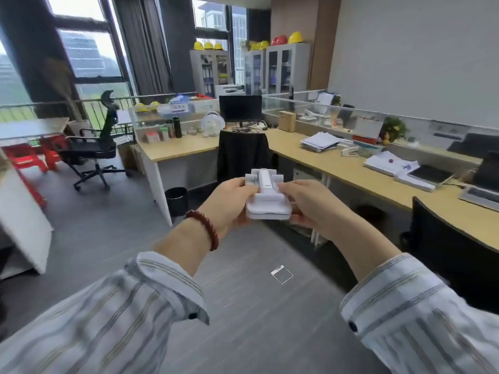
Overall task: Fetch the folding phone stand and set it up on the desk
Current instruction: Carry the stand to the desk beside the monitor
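The white folding phone stand (266, 197) is held in the air in front of me, above the grey floor, folded flat with its arm lying along the base. My left hand (229, 205) grips its left side, fingers curled under the base and thumb on top. My right hand (310, 203) holds its right side, thumb and fingers pinching near the arm. A dark red bead bracelet circles my left wrist. The L-shaped wooden desk (337, 163) lies ahead and to the right, apart from the stand.
A black-draped chair (243, 155) stands at the desk's corner, another dark chair (445, 244) at right. On the desk are paper stacks (318, 143), a stapler (349, 151), a monitor (240, 107) and a small fan (213, 124). A black bin (176, 201) sits under the desk; an office chair (94, 147) stands left.
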`<action>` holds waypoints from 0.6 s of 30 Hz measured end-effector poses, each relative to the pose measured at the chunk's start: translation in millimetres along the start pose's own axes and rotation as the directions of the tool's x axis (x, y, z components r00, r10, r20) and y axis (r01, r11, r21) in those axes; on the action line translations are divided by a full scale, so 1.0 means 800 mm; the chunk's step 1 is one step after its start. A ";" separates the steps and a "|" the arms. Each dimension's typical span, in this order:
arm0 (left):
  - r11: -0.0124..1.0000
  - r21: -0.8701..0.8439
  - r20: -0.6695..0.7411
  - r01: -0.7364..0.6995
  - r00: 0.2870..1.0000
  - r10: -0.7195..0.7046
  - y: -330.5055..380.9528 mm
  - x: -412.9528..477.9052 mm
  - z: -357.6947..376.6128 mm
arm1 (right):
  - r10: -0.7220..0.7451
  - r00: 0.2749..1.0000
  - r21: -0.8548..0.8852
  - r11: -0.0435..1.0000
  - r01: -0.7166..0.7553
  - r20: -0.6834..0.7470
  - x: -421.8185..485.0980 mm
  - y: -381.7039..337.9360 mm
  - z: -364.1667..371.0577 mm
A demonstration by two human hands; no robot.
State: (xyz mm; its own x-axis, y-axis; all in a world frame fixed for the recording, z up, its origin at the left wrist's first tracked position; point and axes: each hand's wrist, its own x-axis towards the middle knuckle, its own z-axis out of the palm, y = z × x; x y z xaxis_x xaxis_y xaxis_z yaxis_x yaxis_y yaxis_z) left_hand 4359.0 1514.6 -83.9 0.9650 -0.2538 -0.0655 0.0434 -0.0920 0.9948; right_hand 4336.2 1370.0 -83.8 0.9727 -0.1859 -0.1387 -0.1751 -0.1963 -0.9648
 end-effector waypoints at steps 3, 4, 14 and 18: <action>0.999 0.019 -0.062 0.037 0.997 -0.036 -0.015 0.037 -0.046 | -0.011 0.997 -0.045 0.999 0.014 0.082 0.052 -0.001 0.044; 0.999 0.023 -0.067 0.047 0.997 -0.046 -0.021 0.053 -0.057 | -0.005 0.995 -0.056 0.998 0.011 0.097 0.071 0.000 0.054; 0.994 0.074 0.040 0.085 0.995 -0.088 -0.061 0.304 -0.092 | 0.025 0.997 -0.182 0.983 -0.012 0.069 0.323 0.021 0.075; 0.997 0.042 0.028 0.067 0.997 -0.068 -0.030 0.429 -0.110 | -0.017 0.998 -0.165 0.986 0.027 0.066 0.453 -0.023 0.068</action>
State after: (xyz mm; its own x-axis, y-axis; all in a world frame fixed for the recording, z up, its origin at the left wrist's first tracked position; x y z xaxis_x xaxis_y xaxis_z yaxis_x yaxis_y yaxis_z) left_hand 4712.0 1514.1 -123.2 0.9522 -0.2740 -0.1350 0.0965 -0.1494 0.9840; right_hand 4700.1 1358.7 -128.3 0.9834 -0.1190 -0.1368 -0.1709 -0.3572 -0.9183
